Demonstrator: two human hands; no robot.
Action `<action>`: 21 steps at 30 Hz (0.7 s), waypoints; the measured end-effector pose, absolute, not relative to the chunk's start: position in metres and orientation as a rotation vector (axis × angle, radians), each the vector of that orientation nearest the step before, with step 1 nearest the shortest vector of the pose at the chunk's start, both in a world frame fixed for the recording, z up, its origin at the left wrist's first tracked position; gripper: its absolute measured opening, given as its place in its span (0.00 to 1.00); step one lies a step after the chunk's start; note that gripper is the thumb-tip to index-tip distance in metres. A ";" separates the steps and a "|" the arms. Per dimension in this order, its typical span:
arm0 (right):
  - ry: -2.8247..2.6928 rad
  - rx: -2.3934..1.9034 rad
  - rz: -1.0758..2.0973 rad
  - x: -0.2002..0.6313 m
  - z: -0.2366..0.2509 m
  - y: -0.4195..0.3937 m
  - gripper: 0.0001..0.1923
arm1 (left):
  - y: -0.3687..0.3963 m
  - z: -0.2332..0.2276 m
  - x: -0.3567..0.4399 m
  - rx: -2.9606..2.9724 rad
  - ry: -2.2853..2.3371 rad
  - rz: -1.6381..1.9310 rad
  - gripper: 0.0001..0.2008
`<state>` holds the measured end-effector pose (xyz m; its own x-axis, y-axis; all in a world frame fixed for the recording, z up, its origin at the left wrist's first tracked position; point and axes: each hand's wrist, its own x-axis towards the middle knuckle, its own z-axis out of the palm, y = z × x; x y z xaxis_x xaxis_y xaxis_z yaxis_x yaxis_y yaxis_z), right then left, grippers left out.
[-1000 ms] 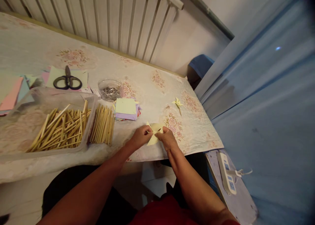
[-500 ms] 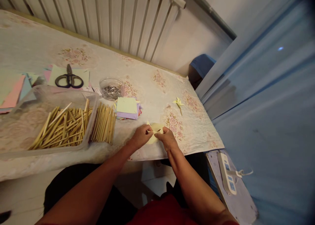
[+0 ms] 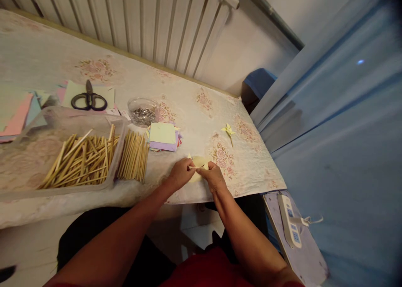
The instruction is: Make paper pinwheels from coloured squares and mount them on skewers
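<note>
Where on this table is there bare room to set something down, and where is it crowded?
Free: the far strip of tablecloth along the radiator, and the patch between the paper squares and the finished pinwheel. Crowded: the left side, with scissors, stick tray, loose sticks and pin bowl.

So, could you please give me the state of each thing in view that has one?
Left hand: pinching the paper.
Right hand: pinching the paper.
Paper: pale yellow, partly folded, held at the table edge.
Scissors: shut, lying flat.
Tub: open, holding sticks.
Pinwheel: finished, lying flat.
</note>
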<state>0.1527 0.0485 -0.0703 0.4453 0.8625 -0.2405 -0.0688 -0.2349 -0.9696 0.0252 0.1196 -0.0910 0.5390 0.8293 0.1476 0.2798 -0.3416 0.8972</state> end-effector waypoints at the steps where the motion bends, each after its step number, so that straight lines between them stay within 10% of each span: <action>1: -0.719 -1.583 1.008 0.153 -0.071 0.049 0.11 | 0.119 -0.091 0.025 1.887 0.913 0.772 0.04; 21: -0.572 -1.471 1.006 0.162 -0.081 0.061 0.15 | 0.116 -0.091 0.023 0.844 0.556 0.648 0.23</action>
